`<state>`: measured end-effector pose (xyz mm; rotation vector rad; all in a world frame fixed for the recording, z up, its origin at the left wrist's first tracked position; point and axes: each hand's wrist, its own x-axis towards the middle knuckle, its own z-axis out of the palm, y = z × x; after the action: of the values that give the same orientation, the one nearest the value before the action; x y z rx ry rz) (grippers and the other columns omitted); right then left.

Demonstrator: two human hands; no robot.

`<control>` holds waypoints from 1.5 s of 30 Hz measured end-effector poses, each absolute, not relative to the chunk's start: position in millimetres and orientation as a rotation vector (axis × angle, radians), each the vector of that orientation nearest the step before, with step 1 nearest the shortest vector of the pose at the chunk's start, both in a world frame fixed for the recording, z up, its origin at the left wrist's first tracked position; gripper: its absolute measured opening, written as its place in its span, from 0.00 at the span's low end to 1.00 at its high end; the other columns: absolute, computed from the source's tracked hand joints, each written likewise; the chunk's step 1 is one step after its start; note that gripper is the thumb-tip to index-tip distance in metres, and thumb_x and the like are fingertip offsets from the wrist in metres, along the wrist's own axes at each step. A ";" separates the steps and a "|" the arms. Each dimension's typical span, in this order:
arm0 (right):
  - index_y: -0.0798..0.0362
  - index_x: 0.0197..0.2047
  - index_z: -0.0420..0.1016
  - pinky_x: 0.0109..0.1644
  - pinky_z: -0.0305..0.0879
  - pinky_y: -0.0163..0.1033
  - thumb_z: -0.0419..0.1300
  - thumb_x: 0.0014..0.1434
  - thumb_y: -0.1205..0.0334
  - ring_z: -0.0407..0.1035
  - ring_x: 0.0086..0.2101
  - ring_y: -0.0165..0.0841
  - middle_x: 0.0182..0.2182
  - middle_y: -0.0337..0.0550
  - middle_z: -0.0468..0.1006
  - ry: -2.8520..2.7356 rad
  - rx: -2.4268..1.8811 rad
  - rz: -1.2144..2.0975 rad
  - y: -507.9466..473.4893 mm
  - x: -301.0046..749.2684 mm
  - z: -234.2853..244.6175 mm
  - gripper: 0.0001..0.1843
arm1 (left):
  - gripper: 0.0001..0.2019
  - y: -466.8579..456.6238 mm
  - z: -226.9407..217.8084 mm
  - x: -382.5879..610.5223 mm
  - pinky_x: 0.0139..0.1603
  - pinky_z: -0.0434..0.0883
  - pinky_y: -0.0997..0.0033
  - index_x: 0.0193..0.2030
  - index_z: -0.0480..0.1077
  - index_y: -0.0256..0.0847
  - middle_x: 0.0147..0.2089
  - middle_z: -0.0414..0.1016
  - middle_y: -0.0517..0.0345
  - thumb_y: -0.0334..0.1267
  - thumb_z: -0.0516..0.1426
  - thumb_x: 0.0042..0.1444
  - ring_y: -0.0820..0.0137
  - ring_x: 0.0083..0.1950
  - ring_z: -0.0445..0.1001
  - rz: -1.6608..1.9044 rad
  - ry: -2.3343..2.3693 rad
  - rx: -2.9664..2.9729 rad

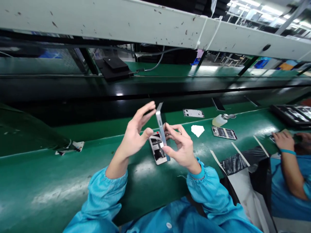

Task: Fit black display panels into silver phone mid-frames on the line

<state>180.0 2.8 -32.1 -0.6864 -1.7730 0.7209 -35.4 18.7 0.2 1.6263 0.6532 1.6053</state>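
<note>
My right hand [181, 145] grips a slim silver-edged phone part [160, 124], held upright and seen nearly edge-on. A dark thin flap sticks out at its top. My left hand [136, 132] is just left of it, fingers spread and thumb apart; whether a fingertip touches the edge I cannot tell. Near the left thumb a pale curved band [156, 138] runs toward the part; what it is does not show clearly. Beneath both hands an opened phone [157, 150] with dark and light inner parts lies on the green bench [97, 184], partly covered by the right hand.
Right of my hands lie a white phone plate [193, 113], white paper pieces [197, 130], a dispenser bottle [220, 120] and another opened phone [224, 132]. Further right, a co-worker's hand [283, 142] is at work near a black tray [291, 115]. A dark conveyor belt [73, 106] runs behind.
</note>
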 end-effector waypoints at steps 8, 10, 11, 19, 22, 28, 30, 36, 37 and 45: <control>0.43 0.84 0.65 0.63 0.82 0.59 0.57 0.79 0.36 0.76 0.53 0.43 0.68 0.58 0.63 -1.851 -0.929 0.511 -6.2 168.1 -30.9 0.38 | 0.34 7.2 7.3 9.5 0.55 0.88 0.54 0.72 0.70 0.50 0.60 0.86 0.47 0.71 0.57 0.73 0.58 0.53 0.89 1.641 0.594 0.981; 0.44 0.87 0.58 0.58 0.83 0.54 0.51 0.80 0.32 0.76 0.51 0.42 0.67 0.59 0.66 -1.746 -0.907 0.621 -5.4 171.3 -19.7 0.43 | 0.33 3.3 10.2 12.1 0.47 0.88 0.58 0.62 0.76 0.46 0.51 0.88 0.50 0.73 0.55 0.73 0.60 0.44 0.89 1.598 0.621 1.031; 0.46 0.86 0.59 0.52 0.83 0.51 0.48 0.80 0.30 0.76 0.47 0.41 0.62 0.57 0.71 -1.699 -0.902 0.729 -4.0 173.5 -13.0 0.43 | 0.33 1.6 11.6 12.5 0.45 0.88 0.61 0.57 0.78 0.44 0.49 0.88 0.50 0.73 0.54 0.73 0.61 0.43 0.89 1.579 0.636 1.079; 0.50 0.40 0.78 0.25 0.58 0.37 0.51 0.75 0.22 0.58 0.24 0.32 0.22 0.34 0.61 -1.519 -0.857 1.226 -3.6 183.4 13.7 0.39 | 0.31 -10.2 17.7 20.0 0.39 0.84 0.64 0.49 0.85 0.44 0.43 0.88 0.50 0.69 0.54 0.75 0.63 0.36 0.86 1.445 0.657 1.271; 0.48 0.31 0.66 0.27 0.55 0.37 0.54 0.77 0.26 0.56 0.24 0.30 0.22 0.33 0.60 -1.536 -0.783 1.171 -5.8 186.2 17.8 0.36 | 0.30 -12.9 16.6 22.2 0.42 0.84 0.62 0.48 0.86 0.44 0.41 0.87 0.51 0.68 0.55 0.75 0.62 0.37 0.85 1.488 0.727 1.338; 0.48 0.24 0.58 0.29 0.50 0.37 0.62 0.71 0.25 0.50 0.25 0.28 0.21 0.32 0.54 -1.487 -0.800 1.095 -0.3 178.3 23.2 0.40 | 0.24 -11.9 10.1 23.1 0.56 0.81 0.64 0.47 0.86 0.44 0.46 0.89 0.50 0.59 0.56 0.79 0.61 0.48 0.87 1.580 0.852 1.588; 0.48 0.24 0.59 0.29 0.50 0.37 0.62 0.68 0.21 0.50 0.26 0.28 0.22 0.33 0.54 -1.449 -0.868 1.086 2.7 174.8 21.4 0.41 | 0.24 -10.6 8.1 22.4 0.57 0.81 0.64 0.47 0.87 0.44 0.46 0.89 0.50 0.59 0.57 0.78 0.60 0.48 0.87 1.592 0.881 1.597; 0.49 0.29 0.68 0.32 0.61 0.38 0.53 0.70 0.17 0.56 0.28 0.31 0.25 0.35 0.59 -1.531 -0.807 1.257 16.0 186.3 15.9 0.42 | 0.26 -4.9 8.5 27.0 0.43 0.85 0.66 0.43 0.88 0.45 0.42 0.89 0.52 0.65 0.61 0.73 0.61 0.39 0.86 1.526 0.881 1.233; 0.49 0.29 0.68 0.33 0.63 0.38 0.54 0.69 0.16 0.57 0.29 0.31 0.25 0.35 0.60 -1.510 -0.811 1.267 16.5 189.6 13.5 0.42 | 0.26 -2.8 9.1 29.0 0.41 0.85 0.66 0.42 0.87 0.45 0.40 0.88 0.53 0.66 0.63 0.72 0.62 0.37 0.86 1.510 0.877 1.182; 0.50 0.33 0.71 0.37 0.75 0.40 0.55 0.77 0.26 0.71 0.28 0.32 0.27 0.39 0.76 -1.693 -0.847 1.634 -24.4 206.4 -24.3 0.36 | 0.25 28.1 12.1 17.5 0.43 0.89 0.60 0.46 0.79 0.43 0.47 0.90 0.51 0.65 0.58 0.76 0.59 0.43 0.90 1.684 0.772 0.600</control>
<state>206.4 -24.4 -24.3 -0.8471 -1.6928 1.6341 17.5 28.1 12.1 0.5998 0.7717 1.6838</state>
